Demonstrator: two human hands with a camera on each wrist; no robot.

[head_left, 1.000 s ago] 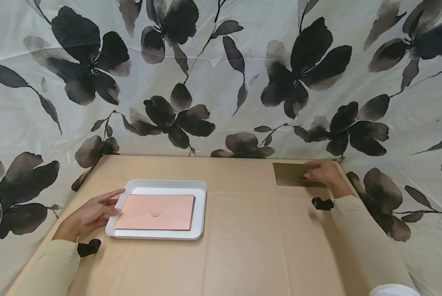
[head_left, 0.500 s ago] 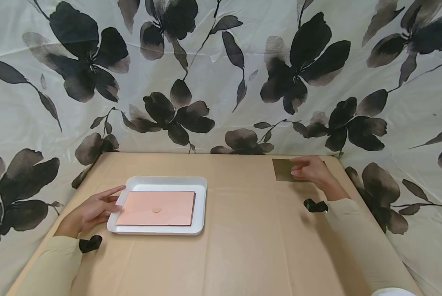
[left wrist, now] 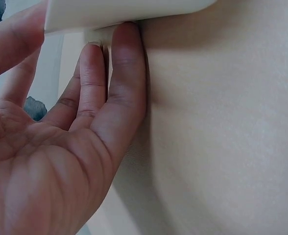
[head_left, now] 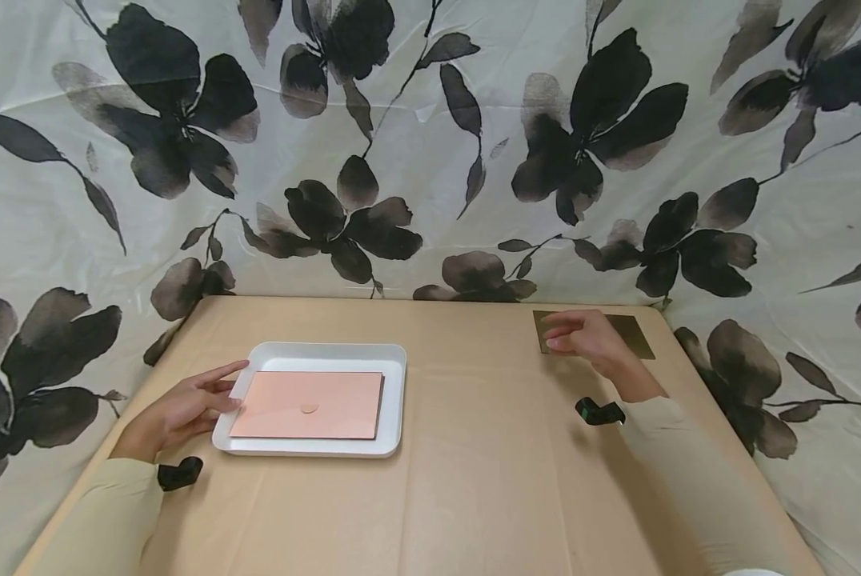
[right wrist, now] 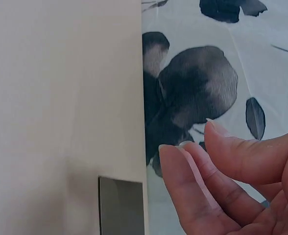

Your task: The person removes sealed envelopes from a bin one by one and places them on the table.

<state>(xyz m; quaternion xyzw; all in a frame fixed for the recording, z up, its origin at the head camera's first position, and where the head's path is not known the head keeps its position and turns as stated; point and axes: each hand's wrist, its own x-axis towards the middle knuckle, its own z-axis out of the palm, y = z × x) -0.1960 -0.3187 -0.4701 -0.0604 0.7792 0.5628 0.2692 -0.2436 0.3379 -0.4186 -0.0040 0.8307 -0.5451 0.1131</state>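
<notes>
My left hand [head_left: 174, 416] touches the left end of a white tray [head_left: 311, 446]; the index finger lies straight by the far left corner. In the left wrist view the thumb tip [left wrist: 127, 49] meets the tray's edge and partly hides behind it. A flat pink envelope-like piece [head_left: 308, 392] with a small round tab lies in the tray. My right hand [head_left: 592, 340] is over a flat olive-brown rectangle [head_left: 635, 336] at the far right of the table and hides its middle. In the right wrist view, thumb and fingers [right wrist: 176, 169] stand apart, nothing between them.
A tan table [head_left: 438, 496] carries these things. Its far edge meets a white cloth with dark flower prints [head_left: 582, 144]. Both wrists wear small black devices. Part of a white round thing [head_left: 753, 572] shows at the bottom right.
My right hand has slid left across the olive-brown rectangle, and the rectangle's right end now shows. My left hand and the tray keep their places.
</notes>
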